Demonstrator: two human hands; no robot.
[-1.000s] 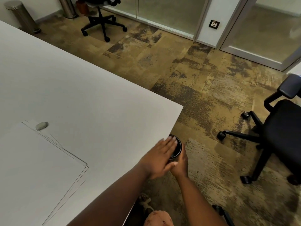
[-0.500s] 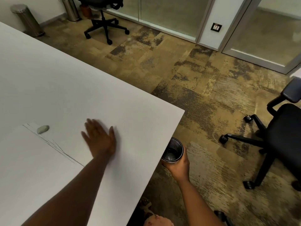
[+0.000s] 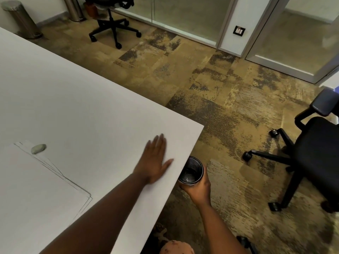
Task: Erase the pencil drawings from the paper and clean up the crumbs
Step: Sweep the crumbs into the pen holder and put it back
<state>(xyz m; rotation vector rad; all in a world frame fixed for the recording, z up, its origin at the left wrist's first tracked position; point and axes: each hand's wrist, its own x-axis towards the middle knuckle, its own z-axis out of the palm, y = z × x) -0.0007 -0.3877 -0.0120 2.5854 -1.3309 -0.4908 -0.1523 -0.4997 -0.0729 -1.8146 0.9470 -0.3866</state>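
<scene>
My left hand [image 3: 155,162] lies flat, fingers straight, on the white table [image 3: 91,99] close to its right edge. My right hand [image 3: 199,189] grips a black mesh cup [image 3: 191,171] just below and against that edge, with its mouth facing up. A stack of white paper sheets [image 3: 33,195] lies on the table at the lower left. A small grey eraser [image 3: 38,148] rests at the stack's far corner. No crumbs can be made out on the table.
A black office chair [image 3: 310,154] stands on the carpet to the right, another chair [image 3: 111,24] at the back. A steel bin [image 3: 20,19] is by the far wall. Glass partitions run along the back.
My left hand has swept right across the table from beside the paper towards the edge above the cup. The right hand has kept the cup at the edge.
</scene>
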